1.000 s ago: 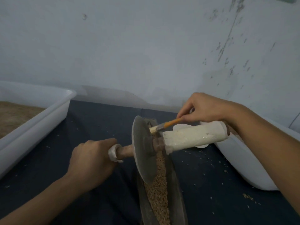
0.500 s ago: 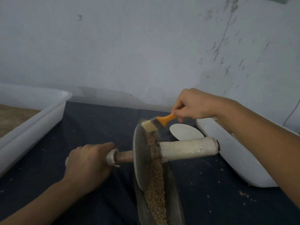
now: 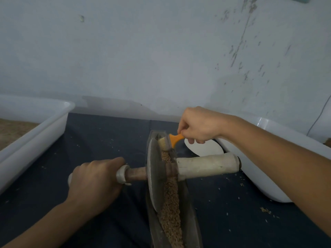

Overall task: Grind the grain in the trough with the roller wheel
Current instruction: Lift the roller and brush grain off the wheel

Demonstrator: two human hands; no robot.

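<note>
On the left of the wheel (image 3: 155,173), your left hand (image 3: 94,183) is curled round the left end of the axle (image 3: 136,173), and it holds it tight. The right grip (image 3: 207,166), the pale one, is free; no hand is on it. Your right hand (image 3: 198,125) is beyond the wheel, near the far end of the trough (image 3: 190,224), and it pinches the orange handle of a small brush (image 3: 167,141). The bristles touch the grain (image 3: 170,208) just behind the wheel, close to its rim.

The trough has its long axis going away from you, and the axle lies across it, from left to right. So the wheel must roll forward and back along the trough, and your left hand alone is placed to push it. I think the right hand is nearer to the free grip than to anything else; it would come down and toward you to take it, once the brush is put aside.

The wheel is a grey metal disc, standing upright in the groove with a little lean. The grain is a brown strip filling the groove, from the wheel toward you; it looks still coarse, so I judge the grinding is far from finished. Some grains are scattered on the dark cloth (image 3: 107,140) on both sides of the wheel. A white tub (image 3: 53,119) stands well to its left, another tub (image 3: 254,178) just to its right.
</note>
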